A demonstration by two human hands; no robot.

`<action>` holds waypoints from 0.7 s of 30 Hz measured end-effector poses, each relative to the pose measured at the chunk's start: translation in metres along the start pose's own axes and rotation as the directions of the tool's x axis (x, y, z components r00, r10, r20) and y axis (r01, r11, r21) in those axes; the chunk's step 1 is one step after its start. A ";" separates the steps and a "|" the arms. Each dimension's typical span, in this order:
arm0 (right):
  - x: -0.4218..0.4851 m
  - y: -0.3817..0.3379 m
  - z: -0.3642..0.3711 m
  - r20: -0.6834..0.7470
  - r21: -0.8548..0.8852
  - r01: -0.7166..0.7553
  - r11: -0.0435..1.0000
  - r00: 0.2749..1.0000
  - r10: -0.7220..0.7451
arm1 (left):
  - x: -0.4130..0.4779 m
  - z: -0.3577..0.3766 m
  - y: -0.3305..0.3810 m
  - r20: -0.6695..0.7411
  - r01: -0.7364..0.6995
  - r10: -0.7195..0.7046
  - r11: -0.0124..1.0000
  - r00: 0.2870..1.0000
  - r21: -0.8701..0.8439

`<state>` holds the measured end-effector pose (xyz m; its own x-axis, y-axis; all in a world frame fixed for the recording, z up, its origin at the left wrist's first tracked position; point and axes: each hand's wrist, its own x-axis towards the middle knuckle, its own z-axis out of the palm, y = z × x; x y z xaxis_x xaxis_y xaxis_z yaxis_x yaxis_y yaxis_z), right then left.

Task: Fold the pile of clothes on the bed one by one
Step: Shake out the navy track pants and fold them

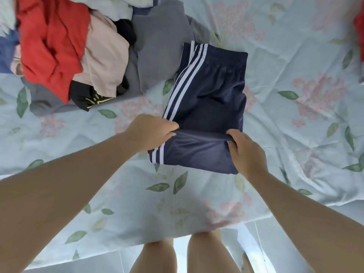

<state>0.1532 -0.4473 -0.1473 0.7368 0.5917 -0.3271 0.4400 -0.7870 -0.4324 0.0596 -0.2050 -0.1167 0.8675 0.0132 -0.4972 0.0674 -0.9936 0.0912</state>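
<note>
Left hand (152, 131) and right hand (244, 148) each grip the navy shorts (208, 91), pinching the fold on the bed (295, 125) beside the clothes pile (78, 52).

Your shorts (208, 91) are navy, with three white stripes down their left side. The sheet (295, 134) is pale blue, printed with pink flowers and green leaves. In the far left pile you have a red garment (51, 42), a peach garment (102, 56), a grey garment (157, 46) and a black garment (82, 97) marked with yellow-green lines. A red patch (359, 30) shows far right.
</note>
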 end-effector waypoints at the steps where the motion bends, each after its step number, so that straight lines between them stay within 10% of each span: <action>1: 0.015 -0.001 -0.009 -0.038 -0.016 0.015 1.000 0.999 -0.015 | 0.012 -0.013 -0.004 -0.038 -0.002 0.004 0.999 0.999 0.040; 8: 0.121 -0.002 -0.068 -0.299 0.045 -0.008 0.999 0.954 0.021 | 0.106 -0.095 -0.034 -0.333 0.080 -0.026 0.986 0.943 0.150; 12: 0.169 0.002 -0.079 -0.399 0.202 -0.207 0.957 0.875 0.273 | 0.147 -0.094 -0.036 -0.395 0.330 -0.327 0.942 0.858 -0.063; 17: 0.163 0.011 -0.047 -0.197 0.398 -0.427 0.812 0.824 0.531 | 0.138 -0.034 -0.012 -0.265 0.404 -0.562 0.785 0.783 -0.471; 21: 0.131 0.022 -0.013 0.017 0.402 -0.594 0.696 0.765 0.644 | 0.114 0.009 0.005 -0.047 0.436 -0.748 0.436 0.662 -0.787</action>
<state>0.2664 -0.3898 -0.1887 0.8383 -0.0507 -0.5428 -0.3381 -0.8294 -0.4446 0.1545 -0.2098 -0.1802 0.5474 0.7571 -0.3567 0.7957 -0.3387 0.5021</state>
